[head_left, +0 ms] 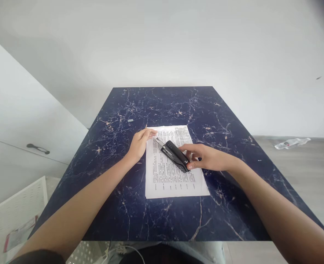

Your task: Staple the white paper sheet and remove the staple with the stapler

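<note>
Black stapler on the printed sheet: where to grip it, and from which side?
I'd take the black stapler by the wide rear of its body, coming from the person's right, thumb and fingers on opposite sides. It lies diagonally with that end toward the right hand, while a slim metal piece sticks out of the far-left end, likely a poorer hold.

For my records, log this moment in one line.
left hand: at printed white rectangular paper, left edge | right hand: holding long black stapler
</note>
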Demonstrator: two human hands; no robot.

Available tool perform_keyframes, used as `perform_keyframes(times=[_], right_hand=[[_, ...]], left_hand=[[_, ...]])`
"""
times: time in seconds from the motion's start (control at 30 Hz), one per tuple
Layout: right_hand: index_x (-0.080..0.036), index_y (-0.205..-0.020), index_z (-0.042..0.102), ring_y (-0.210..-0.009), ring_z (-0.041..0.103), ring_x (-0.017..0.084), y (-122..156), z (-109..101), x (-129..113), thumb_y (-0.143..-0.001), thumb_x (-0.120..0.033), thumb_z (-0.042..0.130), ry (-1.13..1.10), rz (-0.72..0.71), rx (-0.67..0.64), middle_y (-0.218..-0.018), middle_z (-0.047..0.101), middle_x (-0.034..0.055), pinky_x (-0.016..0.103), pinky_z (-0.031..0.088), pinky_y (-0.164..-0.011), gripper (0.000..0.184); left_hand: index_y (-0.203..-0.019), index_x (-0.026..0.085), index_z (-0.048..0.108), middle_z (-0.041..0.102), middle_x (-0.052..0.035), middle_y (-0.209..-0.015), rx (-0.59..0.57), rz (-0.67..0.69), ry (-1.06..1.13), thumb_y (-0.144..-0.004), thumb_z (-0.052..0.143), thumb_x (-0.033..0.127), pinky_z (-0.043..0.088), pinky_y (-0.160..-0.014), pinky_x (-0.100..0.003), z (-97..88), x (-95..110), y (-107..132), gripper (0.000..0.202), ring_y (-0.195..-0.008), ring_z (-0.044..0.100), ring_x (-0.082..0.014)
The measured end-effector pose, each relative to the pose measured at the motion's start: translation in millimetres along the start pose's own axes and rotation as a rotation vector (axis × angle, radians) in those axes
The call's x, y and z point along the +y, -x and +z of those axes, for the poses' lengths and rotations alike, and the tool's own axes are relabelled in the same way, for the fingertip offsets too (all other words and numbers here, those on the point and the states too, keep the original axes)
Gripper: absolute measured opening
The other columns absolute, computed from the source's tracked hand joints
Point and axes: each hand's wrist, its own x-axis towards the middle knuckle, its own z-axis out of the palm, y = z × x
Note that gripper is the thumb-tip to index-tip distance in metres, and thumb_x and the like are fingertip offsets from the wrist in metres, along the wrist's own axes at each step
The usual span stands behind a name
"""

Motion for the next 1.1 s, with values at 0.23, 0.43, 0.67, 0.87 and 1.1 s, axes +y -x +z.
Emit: perform_keyframes(times=[0.23, 0.43, 0.67, 0.87, 1.1], right_hand=[[-0.024, -0.109, 0.068, -0.08, 0.059, 0.02, -15, 34, -2, -0.081, -0.048, 0.082, 0.234, -0.008, 0.284, -0.102, 0.066, 0.0064, 0.036, 0.051, -0.067, 0.04], [-0.023, -0.102, 0.057, -0.086, 0.062, 0.023, -31, 64, -11, -0.081, -0.016, 0.059, 0.283, -0.027, 0.571, -0.103, 0.062, 0.0073, 0.041, 0.054, -0.075, 0.022], [-0.022, -0.115, 0.057, -0.119, 0.063, 0.034, -24, 53, -11, -0.088, -0.001, 0.048, 0.841, -0.125, 0.649, -0.144, 0.054, 0.0178, 0.052, 0.059, -0.088, 0.036], [-0.024, -0.122, 0.062, -0.123, 0.062, 0.036, -28, 53, -12, -0.094, 0.002, 0.045, 1.136, -0.159, 0.548, -0.149, 0.056, 0.0163, 0.055, 0.058, -0.091, 0.042], [-0.023, -0.112, 0.065, -0.106, 0.069, 0.032, -27, 43, -4, -0.083, -0.003, 0.052, 0.753, -0.018, 0.746, -0.129, 0.066, 0.0143, 0.048, 0.061, -0.078, 0.037]], left_hand=[[-0.104, 0.018, 0.077, 0.078, -0.0115, -0.114, -0.043, 0.003, -0.016, -0.105, 0.054, 0.047, 0.056, -0.106, -0.046, 2.1, 7, 1, 0.037, -0.11, 0.075, -0.0251], [-0.113, 0.021, 0.073, 0.074, -0.0111, -0.124, -0.103, 0.058, 0.018, -0.102, 0.062, 0.046, 0.052, -0.112, -0.047, 4.1, 12, 5, 0.03, -0.121, 0.07, -0.0257], [-0.122, 0.021, 0.069, 0.072, -0.0157, -0.133, -0.309, -0.225, 0.491, -0.099, 0.07, 0.039, 0.058, -0.108, -0.048, 12.6, 17, 11, 0.03, -0.117, 0.074, -0.0285], [-0.12, 0.019, 0.075, 0.078, -0.0143, -0.121, -0.374, -0.244, 0.479, -0.092, 0.079, 0.036, 0.056, -0.112, -0.051, 10.3, 12, 10, 0.032, -0.114, 0.076, -0.0273], [-0.102, 0.015, 0.076, 0.081, -0.0143, -0.101, -0.165, -0.243, 0.401, -0.087, 0.083, 0.028, 0.064, -0.096, -0.051, 2.2, -1, 3, 0.021, -0.09, 0.08, -0.0248]])
